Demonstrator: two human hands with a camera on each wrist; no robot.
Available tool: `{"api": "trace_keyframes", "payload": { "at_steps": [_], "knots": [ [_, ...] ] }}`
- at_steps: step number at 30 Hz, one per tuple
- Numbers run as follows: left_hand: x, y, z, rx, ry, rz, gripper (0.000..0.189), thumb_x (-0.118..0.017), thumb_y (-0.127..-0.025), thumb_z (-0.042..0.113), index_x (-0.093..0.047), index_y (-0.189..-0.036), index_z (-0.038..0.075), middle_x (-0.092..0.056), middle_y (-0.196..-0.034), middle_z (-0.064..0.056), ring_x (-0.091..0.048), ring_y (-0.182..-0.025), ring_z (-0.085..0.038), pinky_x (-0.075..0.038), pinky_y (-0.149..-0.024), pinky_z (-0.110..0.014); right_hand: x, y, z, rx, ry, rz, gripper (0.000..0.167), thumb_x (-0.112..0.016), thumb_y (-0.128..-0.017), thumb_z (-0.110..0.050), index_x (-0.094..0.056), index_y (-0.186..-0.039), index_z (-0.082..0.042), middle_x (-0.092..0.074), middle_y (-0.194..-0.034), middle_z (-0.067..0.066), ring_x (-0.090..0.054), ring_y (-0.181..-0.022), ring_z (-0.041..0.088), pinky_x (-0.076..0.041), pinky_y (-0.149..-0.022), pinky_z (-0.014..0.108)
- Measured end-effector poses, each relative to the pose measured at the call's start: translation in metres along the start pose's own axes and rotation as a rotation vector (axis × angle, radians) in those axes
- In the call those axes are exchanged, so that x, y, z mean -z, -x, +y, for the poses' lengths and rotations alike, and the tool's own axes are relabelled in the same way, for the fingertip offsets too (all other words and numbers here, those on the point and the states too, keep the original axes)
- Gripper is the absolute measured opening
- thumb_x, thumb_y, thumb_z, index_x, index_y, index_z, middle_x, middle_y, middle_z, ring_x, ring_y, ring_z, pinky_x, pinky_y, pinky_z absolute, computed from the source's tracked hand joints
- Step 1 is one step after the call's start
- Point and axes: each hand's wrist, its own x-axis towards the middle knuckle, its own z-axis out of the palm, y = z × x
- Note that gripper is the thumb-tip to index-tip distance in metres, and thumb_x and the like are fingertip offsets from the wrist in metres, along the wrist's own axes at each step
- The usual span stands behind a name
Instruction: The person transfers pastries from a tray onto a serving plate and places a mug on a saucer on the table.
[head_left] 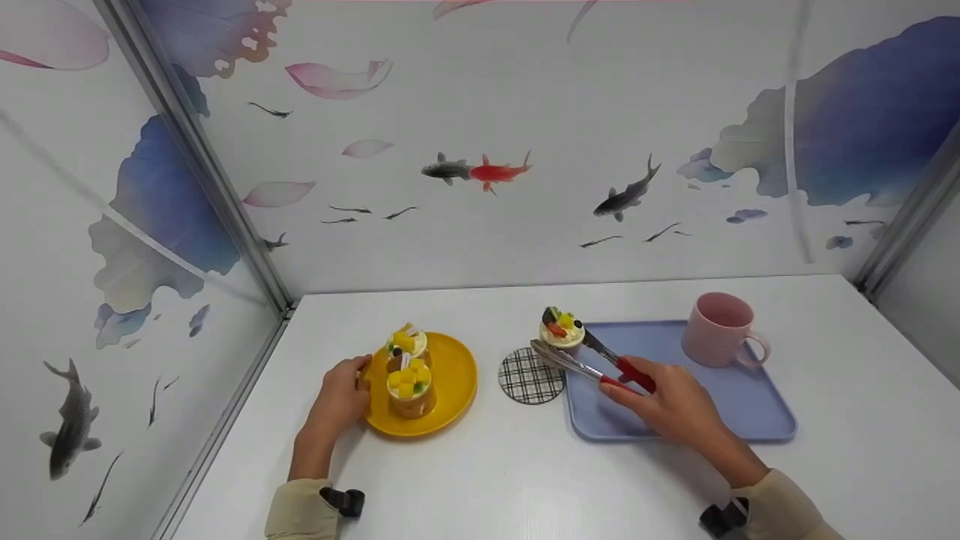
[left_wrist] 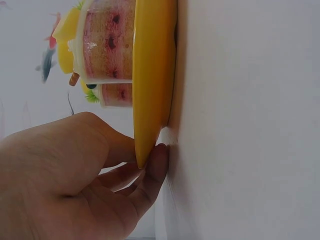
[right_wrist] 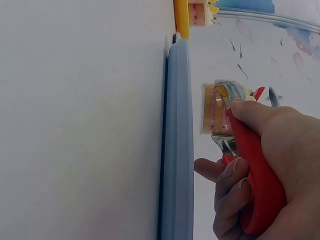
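My left hand (head_left: 343, 397) pinches the near-left rim of a round yellow plate (head_left: 459, 371), thumb above and fingers beneath in the left wrist view. On that plate stand two clear dessert cups with layered cake: the front cup (head_left: 411, 394) topped with yellow cubes, the rear cup (head_left: 412, 343) partly behind it. My right hand (head_left: 679, 405) grips red-handled tongs (head_left: 570, 363). Between their metal tips is a third dessert cup (head_left: 562, 332), upright, with cream and mixed fruit. In the right wrist view this cup (right_wrist: 207, 110) is raised above the tray's level.
A blue tray (head_left: 622, 424) lies on the right of the white table (head_left: 487, 480), carrying a pink mug (head_left: 712, 334) at its far right. Between plate and tray lies a round checked coaster (head_left: 529, 379). Printed wall panels (head_left: 480, 240) stand behind and at the left.
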Motion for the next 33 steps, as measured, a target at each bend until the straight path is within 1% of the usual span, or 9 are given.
{"api": "trace_keyframes", "payload": {
  "at_steps": [2,9,14,17,23,26,31,33],
  "knots": [
    [0.000,0.001,-0.001,0.002,0.003,0.003,0.052,-0.053,-0.108,-0.002,-0.047,-0.160,-0.004,-0.052,-0.161,-0.026,-0.048,-0.152,-0.044,-0.040,-0.128,-0.059,-0.002,0.000,0.000,0.007,-0.006,0.004,0.072,-0.081,-0.089,-0.065,-0.074,-0.139,-0.013,-0.074,-0.090,-0.002,-0.053,-0.077,0.019,-0.035,-0.054,0.026],
    [0.000,0.000,-0.001,0.014,0.008,0.008,0.052,-0.053,-0.108,-0.001,-0.048,-0.160,-0.003,-0.053,-0.161,-0.025,-0.050,-0.152,-0.042,-0.041,-0.128,-0.058,-0.006,-0.001,-0.003,0.021,-0.010,-0.007,0.072,-0.079,-0.090,-0.066,-0.074,-0.140,-0.014,-0.070,-0.084,-0.004,-0.049,-0.070,0.018,-0.031,-0.053,0.026],
    [0.000,0.001,-0.001,0.002,0.009,0.011,0.052,-0.053,-0.108,-0.002,-0.047,-0.160,-0.004,-0.053,-0.161,-0.026,-0.049,-0.152,-0.043,-0.040,-0.128,-0.058,-0.009,-0.002,-0.006,0.042,-0.034,-0.005,0.070,-0.080,-0.090,-0.064,-0.075,-0.138,-0.014,-0.075,-0.091,-0.004,-0.049,-0.070,0.016,-0.031,-0.052,0.025],
    [0.000,0.001,-0.001,0.013,0.013,0.002,0.053,-0.053,-0.108,-0.002,-0.047,-0.160,-0.004,-0.051,-0.162,-0.026,-0.048,-0.153,-0.043,-0.039,-0.129,-0.058,-0.011,-0.003,-0.008,0.042,-0.044,-0.012,0.069,-0.081,-0.090,-0.063,-0.075,-0.138,-0.013,-0.077,-0.094,-0.004,-0.048,-0.070,0.016,-0.032,-0.052,0.025],
    [0.000,-0.001,-0.001,0.031,0.019,-0.012,0.053,-0.052,-0.109,-0.002,-0.045,-0.162,-0.002,-0.050,-0.164,-0.025,-0.046,-0.155,-0.042,-0.037,-0.130,-0.057,-0.014,-0.005,-0.011,0.015,-0.043,-0.040,0.071,-0.080,-0.090,-0.064,-0.074,-0.140,-0.015,-0.080,-0.103,-0.003,-0.054,-0.077,0.017,-0.038,-0.054,0.025],
    [0.000,-0.001,0.000,0.026,0.016,-0.014,0.053,-0.053,-0.109,-0.001,-0.045,-0.161,-0.003,-0.050,-0.163,-0.025,-0.046,-0.155,-0.042,-0.038,-0.130,-0.057,-0.016,-0.005,-0.013,0.008,-0.054,-0.046,0.069,-0.080,-0.090,-0.065,-0.074,-0.139,-0.016,-0.080,-0.102,-0.003,-0.055,-0.078,0.017,-0.039,-0.055,0.026],
    [0.001,0.000,0.000,0.018,-0.013,-0.011,0.053,-0.054,-0.108,-0.002,-0.046,-0.161,-0.003,-0.052,-0.161,-0.026,-0.048,-0.153,-0.044,-0.040,-0.128,-0.059,-0.018,-0.006,-0.016,0.045,-0.078,-0.031,0.063,-0.081,-0.091,-0.061,-0.076,-0.133,-0.015,-0.079,-0.098,-0.007,-0.053,-0.074,0.015,-0.036,-0.053,0.025],
    [0.001,0.000,0.001,0.019,-0.019,-0.010,0.052,-0.053,-0.109,-0.001,-0.046,-0.161,-0.003,-0.053,-0.160,-0.026,-0.048,-0.152,-0.043,-0.040,-0.128,-0.058,-0.018,-0.007,-0.018,0.062,-0.088,-0.025,0.062,-0.081,-0.091,-0.060,-0.076,-0.133,-0.015,-0.080,-0.099,-0.007,-0.053,-0.073,0.014,-0.036,-0.053,0.025]
  ]
}}
